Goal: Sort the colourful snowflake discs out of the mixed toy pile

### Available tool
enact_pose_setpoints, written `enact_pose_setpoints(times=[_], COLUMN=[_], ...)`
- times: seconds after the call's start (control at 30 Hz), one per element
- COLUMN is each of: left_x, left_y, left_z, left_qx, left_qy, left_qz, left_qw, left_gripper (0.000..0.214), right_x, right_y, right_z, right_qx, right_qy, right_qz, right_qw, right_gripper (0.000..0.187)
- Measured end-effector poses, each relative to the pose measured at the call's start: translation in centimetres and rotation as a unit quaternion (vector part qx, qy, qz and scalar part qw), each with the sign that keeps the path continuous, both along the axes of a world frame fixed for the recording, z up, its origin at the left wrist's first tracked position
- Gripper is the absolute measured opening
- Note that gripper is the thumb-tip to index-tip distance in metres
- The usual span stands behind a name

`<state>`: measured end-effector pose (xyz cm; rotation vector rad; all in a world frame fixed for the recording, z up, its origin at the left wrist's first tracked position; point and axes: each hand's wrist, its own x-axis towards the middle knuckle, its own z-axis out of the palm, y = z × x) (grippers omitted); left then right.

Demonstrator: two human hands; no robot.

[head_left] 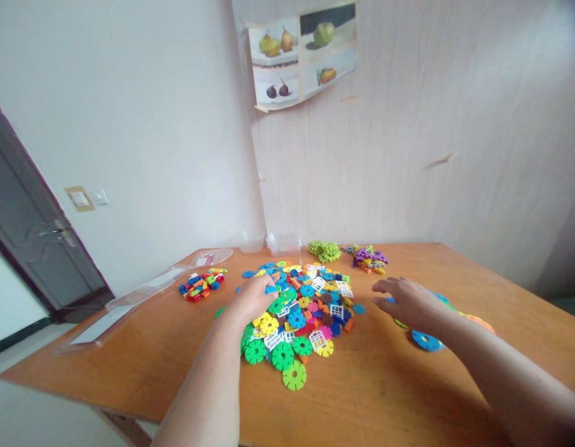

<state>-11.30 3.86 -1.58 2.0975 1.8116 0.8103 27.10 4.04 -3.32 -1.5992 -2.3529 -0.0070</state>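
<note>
A large mixed pile of plastic building pieces lies mid-table, with notched discs such as a lime green disc (294,375) and a yellow disc (269,325). White lattice window pieces, one white window piece (336,311) among them, are scattered over it. My left hand (254,298) is at the pile's left side, fingers curled closed around a blue notched disc (270,289); its fingertips are partly hidden. My right hand (406,299) hovers palm down, fingers spread and holding nothing, over a smaller group of discs with a blue disc (427,340), partly covered by the forearm.
Small bricks (202,285) are heaped at left. Green pieces (323,251) and purple and grey pieces (369,257) lie at the back. A clear plastic box (284,244) stands near the wall; clear packaging (124,316) runs along the left edge of the wooden table (362,397).
</note>
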Motion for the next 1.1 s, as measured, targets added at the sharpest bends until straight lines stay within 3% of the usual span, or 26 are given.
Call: enact_pose_setpoints(times=[0.07, 0.17, 0.33, 0.6, 0.73, 0.83, 0.93, 1.03, 1.1], left_x=[0.5, 2.0, 4.9, 8.0, 9.5, 10.1, 10.4, 10.2, 9.6], left_y=[0.0, -0.6, -2.2, -3.9, -4.6, -4.8, -4.8, -4.8, -4.7], left_z=[0.2, 0.8, 1.3, 1.2, 0.7, 0.4, 0.2, 0.4, 0.8], left_qx=[0.012, -0.027, -0.092, -0.156, -0.187, -0.208, -0.221, -0.223, -0.203], left_qy=[-0.027, -0.109, -0.257, -0.259, -0.302, -0.328, -0.34, -0.327, -0.313], left_qz=[-0.008, -0.037, -0.129, -0.204, -0.234, -0.248, -0.251, -0.254, -0.239], left_qw=[1.0, 0.993, 0.953, 0.931, 0.905, 0.888, 0.879, 0.882, 0.897], left_gripper=[0.015, 0.023, 0.031, 0.063, 0.072, 0.076, 0.079, 0.08, 0.078], right_x=[-0.3, -0.9, -3.3, -7.7, -9.0, -9.7, -9.7, -8.9, -7.8], right_y=[-0.1, -0.5, -2.3, -6.3, -7.4, -7.6, -7.5, -7.2, -6.6], right_z=[0.0, -0.1, 0.4, 1.7, 2.1, 2.2, 2.2, 2.2, 2.4], right_qx=[0.015, 0.04, 0.069, 0.08, 0.075, 0.061, 0.054, 0.07, 0.08], right_qy=[0.003, 0.011, 0.057, 0.137, 0.131, 0.11, 0.093, 0.075, 0.053], right_qz=[0.0, 0.015, 0.049, 0.171, 0.227, 0.219, 0.205, 0.183, 0.134], right_qw=[1.0, 0.999, 0.995, 0.972, 0.962, 0.968, 0.973, 0.978, 0.986], right_gripper=[0.038, 0.035, 0.037, 0.062, 0.054, 0.036, 0.03, 0.026, 0.025])
